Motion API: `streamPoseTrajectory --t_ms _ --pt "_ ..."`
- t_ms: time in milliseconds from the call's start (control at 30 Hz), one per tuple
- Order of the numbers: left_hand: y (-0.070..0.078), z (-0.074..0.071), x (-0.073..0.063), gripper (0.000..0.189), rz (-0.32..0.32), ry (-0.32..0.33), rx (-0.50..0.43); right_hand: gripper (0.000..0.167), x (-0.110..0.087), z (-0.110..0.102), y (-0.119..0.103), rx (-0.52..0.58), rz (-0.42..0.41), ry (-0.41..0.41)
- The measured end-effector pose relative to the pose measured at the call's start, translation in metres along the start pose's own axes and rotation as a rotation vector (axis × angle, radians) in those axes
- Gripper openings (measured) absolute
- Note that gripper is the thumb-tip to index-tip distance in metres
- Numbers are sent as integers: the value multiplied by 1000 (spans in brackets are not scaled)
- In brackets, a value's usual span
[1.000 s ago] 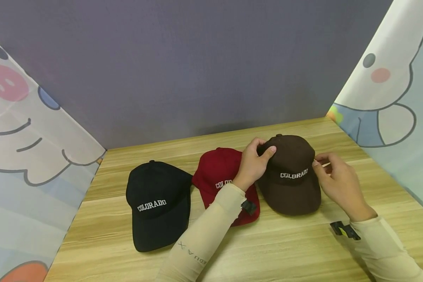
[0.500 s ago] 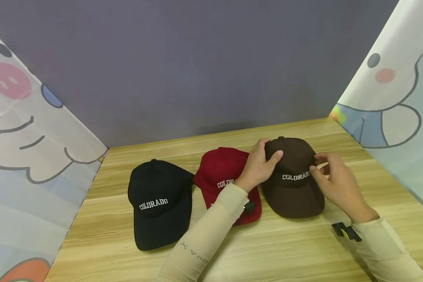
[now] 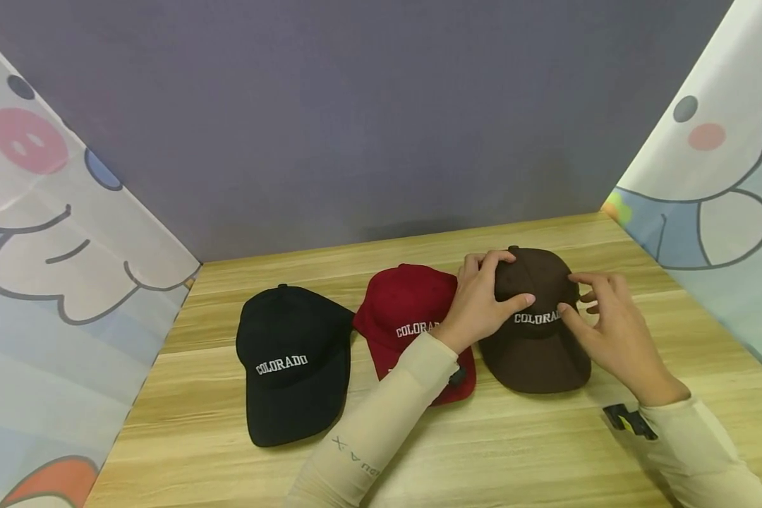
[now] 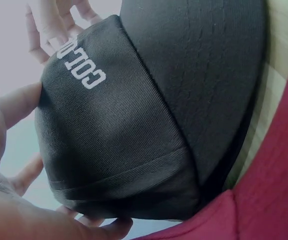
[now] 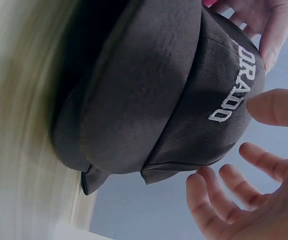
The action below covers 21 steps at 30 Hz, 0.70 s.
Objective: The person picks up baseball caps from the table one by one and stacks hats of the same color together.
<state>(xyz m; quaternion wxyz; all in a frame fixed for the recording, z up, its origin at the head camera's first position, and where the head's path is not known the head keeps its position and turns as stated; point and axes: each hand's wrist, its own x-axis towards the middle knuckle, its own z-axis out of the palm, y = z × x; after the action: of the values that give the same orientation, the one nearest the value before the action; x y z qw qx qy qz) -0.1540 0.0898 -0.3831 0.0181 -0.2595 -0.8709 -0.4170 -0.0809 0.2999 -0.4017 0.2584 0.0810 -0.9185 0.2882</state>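
Observation:
A brown baseball cap [image 3: 536,363] with white COLORADO lettering lies crown up on the wooden table, its brim toward me. My left hand [image 3: 479,307] cups the left side of its crown, thumb on the front panel and fingers over the top and side. On the opposite side my right hand [image 3: 619,331] has its thumb at the end of the lettering and bent fingers at the cap's edge. In the right wrist view, two fingertips [image 5: 199,180] touch the crown's lower side. A red baseball cap [image 3: 406,296] sits to the left, partly hidden by my left hand and forearm.
A black baseball cap [image 3: 295,339] with the same lettering lies at the left of the row, close to the red one. Behind the wooden table [image 3: 514,451] rises a grey panel [image 3: 381,127]. Cartoon-printed sheets [image 3: 724,233] stand along both sides.
My left hand has slid rightward over the brown cap's crown, its thumb now lower on the front. The right hand stays at the right side, index finger less bent. The view shifts slightly.

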Motion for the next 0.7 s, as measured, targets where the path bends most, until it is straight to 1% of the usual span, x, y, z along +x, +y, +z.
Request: streamPoseTrajectory --t_ms 100,233,400,500,700 --pt "0 1 -1 57 17 -17 53 54 1 1 0 -3 -52 12" --pt "0 1 -1 60 21 -55 110 56 1 3 1 -8 -104 22" --pt "-1 1 -1 62 12 -99 130 58 1 4 2 26 -110 4" --pt "-2 1 -1 62 19 -104 139 60 1 4 3 36 -112 -27" --pt "-2 1 -2 61 37 -101 183 65 1 5 2 1 -124 -81"
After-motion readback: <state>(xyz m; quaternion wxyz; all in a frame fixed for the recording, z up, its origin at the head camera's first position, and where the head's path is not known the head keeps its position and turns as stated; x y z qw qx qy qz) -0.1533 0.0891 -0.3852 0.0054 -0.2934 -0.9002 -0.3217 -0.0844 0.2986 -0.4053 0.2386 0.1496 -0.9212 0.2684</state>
